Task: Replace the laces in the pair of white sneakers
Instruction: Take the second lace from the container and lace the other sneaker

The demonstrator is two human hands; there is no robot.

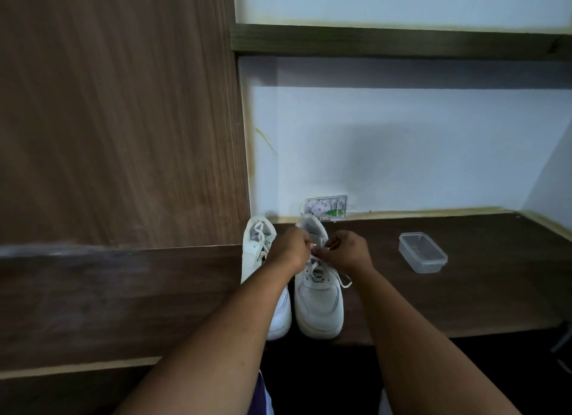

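Observation:
Two white sneakers stand side by side on a dark wooden shelf, toes toward me. The right sneaker has a white lace crossing its eyelets, with a loose end trailing off its right side. Over its tongue, my left hand and my right hand each pinch a part of that lace, fingers curled and close together. The left sneaker is laced and partly hidden by my left forearm.
A clear plastic container with a lid sits on the shelf to the right. A small clear box leans against the white wall behind the shoes. A tall wooden panel rises at the left. A dark shelf runs overhead.

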